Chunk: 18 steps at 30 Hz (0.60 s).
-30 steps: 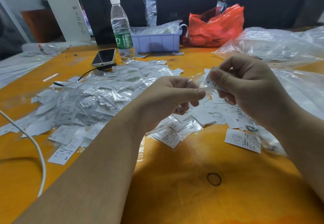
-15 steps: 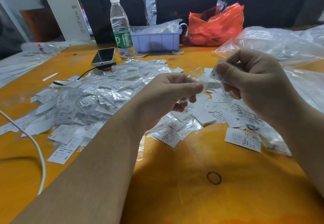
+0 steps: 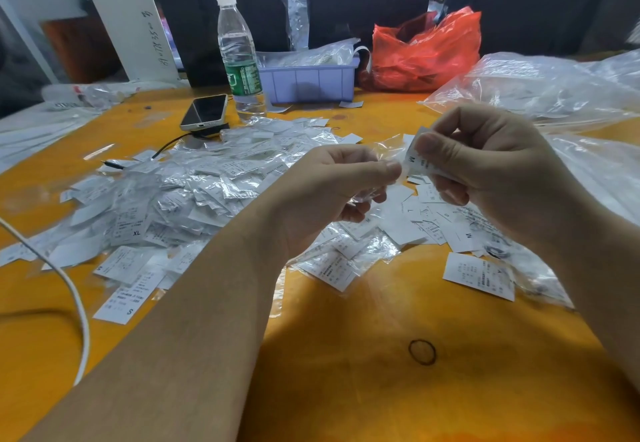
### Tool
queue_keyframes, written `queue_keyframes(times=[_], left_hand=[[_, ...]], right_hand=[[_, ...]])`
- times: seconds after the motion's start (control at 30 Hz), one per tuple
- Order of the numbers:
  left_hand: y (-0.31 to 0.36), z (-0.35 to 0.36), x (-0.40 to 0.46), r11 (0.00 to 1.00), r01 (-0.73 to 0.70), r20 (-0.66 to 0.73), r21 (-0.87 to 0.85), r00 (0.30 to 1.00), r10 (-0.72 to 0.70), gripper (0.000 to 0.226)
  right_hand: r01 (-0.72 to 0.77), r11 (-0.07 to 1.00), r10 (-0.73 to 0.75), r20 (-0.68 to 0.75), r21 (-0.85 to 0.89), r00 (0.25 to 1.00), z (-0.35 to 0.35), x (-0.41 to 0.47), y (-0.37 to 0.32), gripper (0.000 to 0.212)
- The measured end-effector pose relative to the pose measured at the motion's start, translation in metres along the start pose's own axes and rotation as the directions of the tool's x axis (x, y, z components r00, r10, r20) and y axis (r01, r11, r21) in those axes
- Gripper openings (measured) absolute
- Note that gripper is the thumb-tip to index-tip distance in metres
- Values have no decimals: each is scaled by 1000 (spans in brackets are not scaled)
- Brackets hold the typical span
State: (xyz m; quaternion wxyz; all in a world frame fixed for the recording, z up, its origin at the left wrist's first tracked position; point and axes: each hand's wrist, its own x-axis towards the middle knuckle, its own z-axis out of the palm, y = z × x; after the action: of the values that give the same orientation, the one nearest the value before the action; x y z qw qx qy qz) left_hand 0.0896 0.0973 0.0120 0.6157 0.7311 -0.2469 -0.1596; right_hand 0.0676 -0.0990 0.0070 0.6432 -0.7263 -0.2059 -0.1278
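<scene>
Held above the orange table (image 3: 339, 382), mid-scene. Right hand (image 3: 491, 171) pinches a white paper size tag marked M (image 3: 417, 161), thumb on forefinger. Left hand (image 3: 332, 192) pinches a small clear plastic sleeve (image 3: 388, 151) just left of the tag. Likely bagging; next, open the sleeve mouth and slide the tag in straight.

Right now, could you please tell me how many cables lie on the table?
2: a white cable along the left edge, a black cable by the phone, partly under labels. More may be hidden.

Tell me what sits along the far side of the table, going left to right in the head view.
Phone → water bottle → purple tray → red plastic bag → heap of clear plastic bags.
</scene>
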Motion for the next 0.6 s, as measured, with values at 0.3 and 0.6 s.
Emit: queue_keyframes(times=[0.3, 0.6], left_hand=[[1, 2, 0, 999, 33, -45, -15, 998, -33, 19], [1, 3, 0, 1000, 24, -24, -4, 999, -24, 25]], right_hand=[[10, 998, -10, 5, 70, 1000, -1, 1, 1, 22], [1, 1000, -1, 6, -9, 1000, 1, 1, 2, 24]])
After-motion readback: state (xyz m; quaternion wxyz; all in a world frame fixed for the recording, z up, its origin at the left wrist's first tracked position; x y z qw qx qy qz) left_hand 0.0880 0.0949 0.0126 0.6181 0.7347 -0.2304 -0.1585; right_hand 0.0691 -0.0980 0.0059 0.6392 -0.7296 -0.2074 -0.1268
